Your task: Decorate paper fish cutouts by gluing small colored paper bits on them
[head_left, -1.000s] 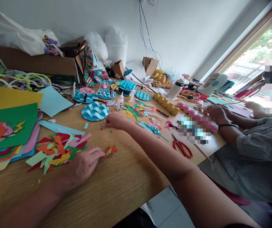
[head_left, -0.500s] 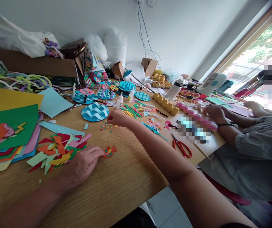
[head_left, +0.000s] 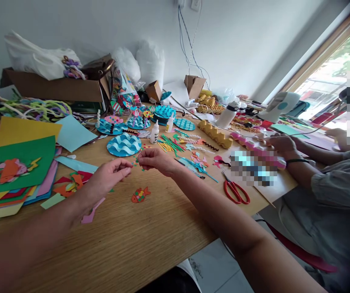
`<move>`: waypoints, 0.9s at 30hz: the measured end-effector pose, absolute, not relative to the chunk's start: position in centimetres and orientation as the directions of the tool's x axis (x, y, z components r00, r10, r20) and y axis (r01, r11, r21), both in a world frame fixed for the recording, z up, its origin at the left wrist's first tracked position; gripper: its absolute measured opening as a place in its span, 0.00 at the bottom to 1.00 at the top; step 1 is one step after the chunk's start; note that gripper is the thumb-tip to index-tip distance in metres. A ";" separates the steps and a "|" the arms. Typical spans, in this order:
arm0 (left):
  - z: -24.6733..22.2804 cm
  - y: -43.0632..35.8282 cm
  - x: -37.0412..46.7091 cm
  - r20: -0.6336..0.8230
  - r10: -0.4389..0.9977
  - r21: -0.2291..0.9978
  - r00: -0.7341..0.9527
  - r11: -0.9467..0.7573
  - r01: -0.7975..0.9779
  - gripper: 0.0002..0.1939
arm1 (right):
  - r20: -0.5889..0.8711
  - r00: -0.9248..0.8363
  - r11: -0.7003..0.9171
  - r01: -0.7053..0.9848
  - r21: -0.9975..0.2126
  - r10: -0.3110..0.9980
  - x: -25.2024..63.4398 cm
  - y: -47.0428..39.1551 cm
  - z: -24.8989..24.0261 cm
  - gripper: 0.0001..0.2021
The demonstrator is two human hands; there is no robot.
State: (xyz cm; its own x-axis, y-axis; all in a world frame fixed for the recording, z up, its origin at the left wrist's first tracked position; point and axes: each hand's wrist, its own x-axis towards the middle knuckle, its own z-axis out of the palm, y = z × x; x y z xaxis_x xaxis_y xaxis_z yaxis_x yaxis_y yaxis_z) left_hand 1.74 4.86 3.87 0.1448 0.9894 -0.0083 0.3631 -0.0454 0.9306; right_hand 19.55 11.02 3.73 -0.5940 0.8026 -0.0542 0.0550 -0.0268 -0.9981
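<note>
My left hand hovers over the table with its fingers loosely curled, thumb and forefinger apart and nothing visible between them. Close to it, my right hand is closed in a pinch above small coloured paper dots; whatever the fingertips hold is too small to make out. An orange paper fish with coloured dots on its body lies flat below both hands, touched by neither. Just behind the hands is a round blue disc with wavy strips, beside a white glue bottle.
Paper scraps and stacked coloured sheets lie on the left. To the right are red-handled scissors, green paper strips and a yellow egg-carton strip. A co-worker's arm rests at the right side.
My left hand has let go of the orange fish and risen forward to beside my right hand. My right hand has stayed near the paper dots, turning slightly.
</note>
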 end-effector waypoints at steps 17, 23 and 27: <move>3.3 6.3 3.2 0.013 0.984 0.962 0.177 -0.061 0.268 0.10 | 0.046 -0.600 0.090 0.042 -0.995 0.799 19.4 9.8 2.6 0.04; 2.9 6.3 3.3 -0.004 0.985 0.949 0.170 -0.050 0.311 0.11 | -0.009 -0.581 0.043 0.075 -0.996 0.814 20.0 9.9 2.8 0.04; 2.9 6.1 3.3 0.025 0.981 0.925 0.193 -0.096 0.368 0.10 | 0.029 -0.594 0.109 0.098 -0.989 0.804 20.0 9.9 2.6 0.04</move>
